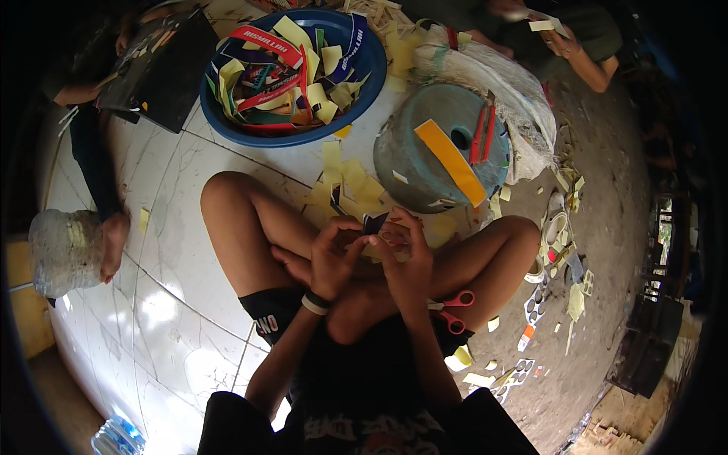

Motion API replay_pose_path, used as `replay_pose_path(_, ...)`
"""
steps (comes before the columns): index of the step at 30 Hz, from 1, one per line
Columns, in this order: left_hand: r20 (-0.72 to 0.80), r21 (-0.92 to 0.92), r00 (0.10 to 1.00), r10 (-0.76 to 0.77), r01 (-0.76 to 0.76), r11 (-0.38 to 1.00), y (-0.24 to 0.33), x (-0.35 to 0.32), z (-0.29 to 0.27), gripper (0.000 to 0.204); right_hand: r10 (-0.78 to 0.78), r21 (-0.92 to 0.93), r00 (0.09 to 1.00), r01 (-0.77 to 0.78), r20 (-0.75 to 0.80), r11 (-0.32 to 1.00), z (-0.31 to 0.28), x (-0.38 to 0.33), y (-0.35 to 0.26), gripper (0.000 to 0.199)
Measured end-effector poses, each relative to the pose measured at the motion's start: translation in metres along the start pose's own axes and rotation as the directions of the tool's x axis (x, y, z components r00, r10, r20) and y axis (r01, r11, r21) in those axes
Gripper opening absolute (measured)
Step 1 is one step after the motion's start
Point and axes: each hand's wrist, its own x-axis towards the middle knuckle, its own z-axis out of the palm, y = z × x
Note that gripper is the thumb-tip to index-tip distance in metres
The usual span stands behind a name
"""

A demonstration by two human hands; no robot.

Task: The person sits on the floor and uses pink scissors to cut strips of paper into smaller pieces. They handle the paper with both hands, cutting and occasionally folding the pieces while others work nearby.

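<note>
Above my crossed legs, a small dark piece of sticker (374, 223) with a notched edge is pinched between my fingertips. The thumb and fingers of my left hand (334, 254) close on its left side. My right hand (407, 258) meets it from the other side, thumb against its lower edge and the other fingers curled. Scissors with red handles (457, 311) lie by my right thigh. Ahead of my hands stands an upturned grey-green bucket (406, 144), with a yellow-orange strip (450, 161) and a red cutter knife (484, 133) on it.
A blue basin (284, 138) holds many printed strips and yellow backing papers. Paper scraps (345, 182) litter the tiles. A white sack (523, 98) lies behind the bucket. Two other people sit nearby, one hand (561, 44) holding a pale strip. A large plastic bottle (67, 250) lies left.
</note>
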Motion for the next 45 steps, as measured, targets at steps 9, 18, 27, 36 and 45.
replay_pose_path(9, -0.027, 0.029, 0.999, -0.029, 0.029, 0.999, 0.006, 0.0, -0.002, 0.026, -0.074, 0.113, 0.995, 0.081, -0.064, 0.99, 0.002, 0.005, -0.003, 0.062)
replay_pose_path(18, 0.12, 0.166, 0.987, 0.11, -0.129, 0.978, 0.017, 0.002, 0.007, 0.026, -0.081, -0.011, 0.97, 0.086, 0.227, 0.996, -0.033, 0.04, -0.007, 0.011)
replay_pose_path(27, 0.264, 0.387, 0.945, 0.192, -0.286, 0.876, 0.034, 0.003, 0.014, 0.028, -0.06, 0.04, 0.969, 0.052, 0.24, 0.998, -0.054, 0.043, 0.007, 0.016)
replay_pose_path(36, 0.199, 0.166, 0.974, 0.106, -0.141, 0.976, 0.02, 0.0, 0.012, 0.028, 0.003, 0.265, 0.961, -0.08, 0.277, 0.961, -0.051, 0.038, 0.016, 0.024)
replay_pose_path(45, 0.174, 0.175, 0.982, 0.075, -0.106, 0.979, 0.016, -0.003, 0.006, 0.035, -0.012, 0.347, 0.956, -0.094, 0.292, 0.933, -0.036, 0.029, 0.001, 0.1)
